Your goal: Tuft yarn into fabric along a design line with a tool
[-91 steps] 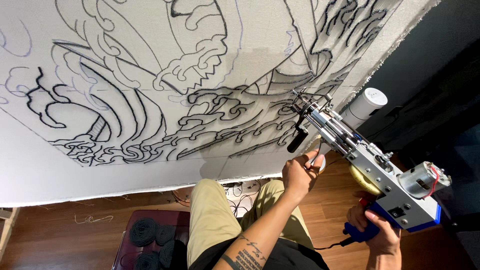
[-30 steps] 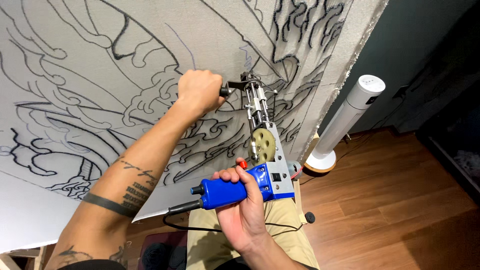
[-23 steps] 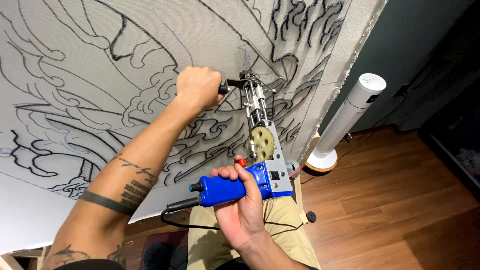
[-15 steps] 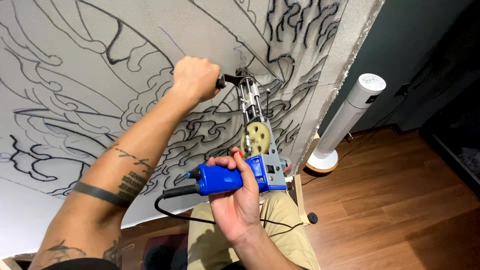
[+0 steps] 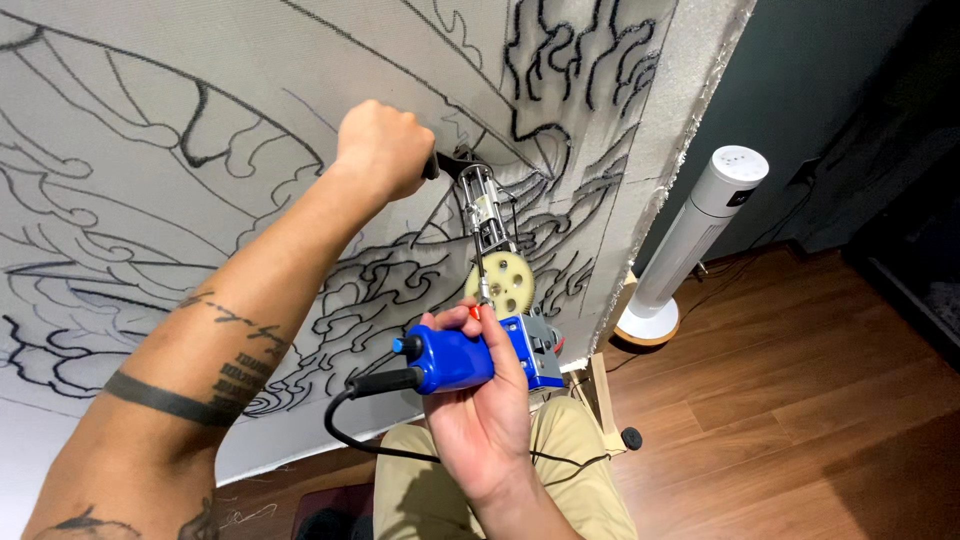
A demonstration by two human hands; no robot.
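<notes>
Pressing a tufting gun point(image 5: 490, 290) against the cloth point(image 5: 150, 120) near its right edge, the left hand point(image 5: 380, 150) fists the front handle; the right hand point(image 5: 480, 400) wraps the blue grip. Firm, square, even pressure along the drawn line likely serves best.

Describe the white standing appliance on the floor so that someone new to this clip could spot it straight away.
Start at the large stretched cloth with black line drawing that fills the left of the view, and follow its frayed right edge down to the wooden floor. Just right of that edge stands a tall white tower fan on a round base. It is the only slim white column there, set against the dark wall.
</notes>
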